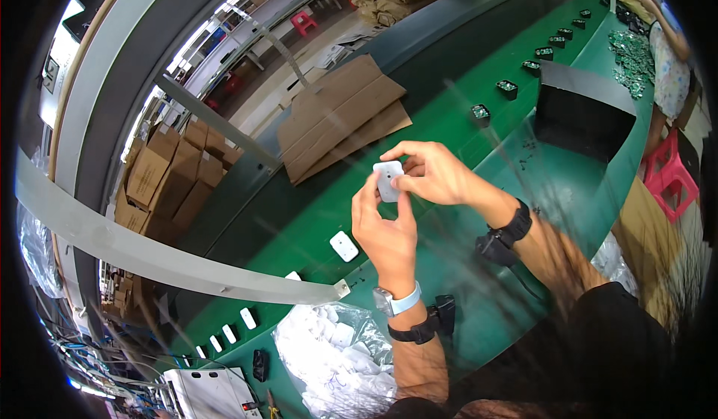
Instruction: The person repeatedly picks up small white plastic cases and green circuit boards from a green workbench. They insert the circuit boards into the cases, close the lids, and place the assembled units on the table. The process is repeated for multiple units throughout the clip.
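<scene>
Head view: white casing (386, 179)'s being pinched by L hand (384, 230) & R hand (440, 176); even pressure's being advised, far-side grip unclear.

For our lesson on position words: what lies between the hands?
The head view shows a white case between the left hand and right hand, held by both.

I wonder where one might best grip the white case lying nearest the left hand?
I'd pinch the white case by its two long edges, coming down from above: it lies flat on the green surface and looks narrower across that way.
</scene>
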`<state>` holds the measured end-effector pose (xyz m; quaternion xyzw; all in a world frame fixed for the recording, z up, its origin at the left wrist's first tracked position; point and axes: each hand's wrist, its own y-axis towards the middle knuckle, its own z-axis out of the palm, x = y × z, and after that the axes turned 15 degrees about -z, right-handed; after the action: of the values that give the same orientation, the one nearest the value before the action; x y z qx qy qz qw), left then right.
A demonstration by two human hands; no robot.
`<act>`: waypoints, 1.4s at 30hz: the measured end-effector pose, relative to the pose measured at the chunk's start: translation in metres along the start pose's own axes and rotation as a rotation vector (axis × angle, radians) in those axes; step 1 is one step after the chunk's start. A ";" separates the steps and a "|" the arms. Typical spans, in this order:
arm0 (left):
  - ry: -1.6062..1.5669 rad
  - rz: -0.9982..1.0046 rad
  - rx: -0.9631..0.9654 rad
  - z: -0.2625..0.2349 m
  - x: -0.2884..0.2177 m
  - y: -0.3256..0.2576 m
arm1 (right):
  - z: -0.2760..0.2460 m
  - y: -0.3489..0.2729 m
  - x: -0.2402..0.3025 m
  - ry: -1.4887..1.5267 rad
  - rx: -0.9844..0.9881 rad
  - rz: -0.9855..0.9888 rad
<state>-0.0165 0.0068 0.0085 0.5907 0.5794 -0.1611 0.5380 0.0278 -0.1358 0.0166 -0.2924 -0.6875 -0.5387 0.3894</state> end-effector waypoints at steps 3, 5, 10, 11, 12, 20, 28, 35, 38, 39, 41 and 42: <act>0.046 0.135 -0.047 -0.009 -0.012 0.002 | -0.014 -0.003 -0.058 -0.286 0.026 -0.097; -0.327 0.063 0.068 -0.032 -0.034 -0.004 | -0.022 -0.008 -0.086 -0.349 0.055 -0.033; -1.246 0.243 0.807 -0.075 -0.082 -0.023 | -0.017 -0.026 -0.136 -0.385 0.028 0.024; -1.293 0.309 0.943 -0.076 -0.093 -0.020 | -0.019 -0.026 -0.137 -0.413 0.037 0.035; -1.337 0.371 1.087 -0.072 -0.097 -0.017 | -0.023 -0.029 -0.143 -0.439 0.040 0.051; -1.060 0.362 1.802 -0.072 -0.028 -0.064 | -0.015 -0.023 -0.146 -0.513 0.003 0.034; -1.295 0.244 1.451 -0.052 -0.052 -0.048 | -0.015 -0.029 -0.132 -0.569 0.014 -0.011; -1.492 0.263 0.811 -0.092 -0.073 -0.040 | -0.006 -0.024 -0.138 -0.653 -0.023 -0.166; -1.370 0.244 0.572 -0.100 -0.085 -0.047 | -0.012 -0.031 -0.142 -0.583 -0.020 -0.106; -1.322 0.239 0.510 -0.106 -0.085 -0.046 | -0.013 -0.028 -0.132 -0.511 -0.001 0.021; -1.169 0.160 0.409 -0.115 -0.090 -0.046 | -0.031 -0.032 -0.141 -0.636 -0.073 -0.218; -0.973 0.096 0.309 -0.145 -0.090 -0.052 | 0.004 -0.016 -0.120 -0.552 -0.017 -0.167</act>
<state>-0.1488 0.0669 0.1123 0.5460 0.2035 -0.4763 0.6585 0.0771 -0.1332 -0.0942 -0.3736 -0.7846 -0.4748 0.1394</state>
